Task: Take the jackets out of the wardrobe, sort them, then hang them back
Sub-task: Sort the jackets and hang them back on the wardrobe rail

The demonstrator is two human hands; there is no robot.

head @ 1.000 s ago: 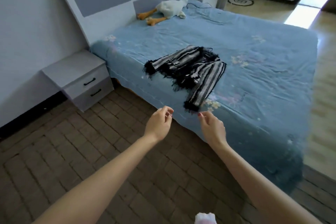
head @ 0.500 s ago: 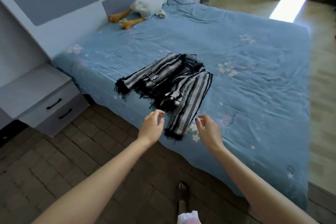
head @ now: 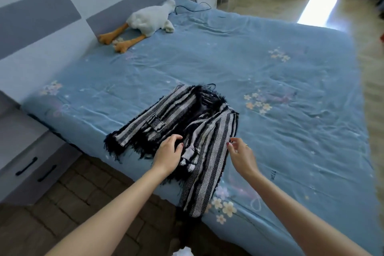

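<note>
Moved: both hands came forward onto the jacket.
Jacket: black-and-white striped fringed woven jacket (head: 182, 127) lies on blue flowered bed sheet (head: 291, 93), near edge.
Left hand (head: 168, 155): fingers curled, gripping front.
Right hand (head: 242, 155): pinching sleeve edge.

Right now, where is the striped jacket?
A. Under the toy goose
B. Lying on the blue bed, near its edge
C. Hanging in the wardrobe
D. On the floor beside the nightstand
B: the jacket lies spread on the bed close to its near edge, one sleeve reaching over the side, with the left hand and the right hand on it.
</note>
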